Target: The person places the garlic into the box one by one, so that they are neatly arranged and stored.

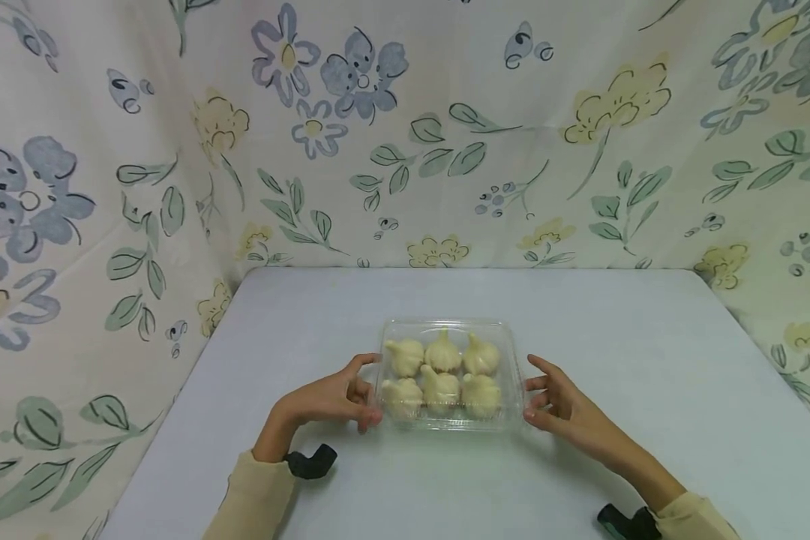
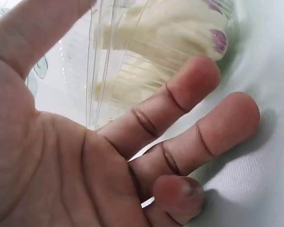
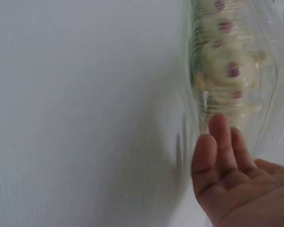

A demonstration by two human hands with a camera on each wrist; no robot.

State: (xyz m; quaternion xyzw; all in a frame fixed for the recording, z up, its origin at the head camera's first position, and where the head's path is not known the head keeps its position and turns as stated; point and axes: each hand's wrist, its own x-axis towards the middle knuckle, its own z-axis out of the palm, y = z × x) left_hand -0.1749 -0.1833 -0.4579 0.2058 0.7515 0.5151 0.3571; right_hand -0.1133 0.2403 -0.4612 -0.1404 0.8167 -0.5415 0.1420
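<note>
A clear plastic clamshell box [image 1: 452,426] with several pale garlic bulbs [image 1: 442,390] in two rows sits on the table. In the wrist views the bulbs show purple marks through the ribbed plastic. My left hand [image 1: 337,397] is at the box's left side, fingers spread and loosely bent; in the left wrist view its fingers [image 2: 199,80] lie beside the box wall. At the right side is my right hand [image 1: 563,405], thumb and fingers apart, its fingertips [image 3: 219,126] close to the box. Whether either hand touches the plastic, I cannot tell.
The white table [image 1: 310,300] runs back to a floral curtain [image 1: 445,187], which also hangs along both sides. A black strap piece [image 1: 313,461] is on the left wrist, and another [image 1: 628,523] on the right. Both arms wear cream sleeves [image 1: 253,491].
</note>
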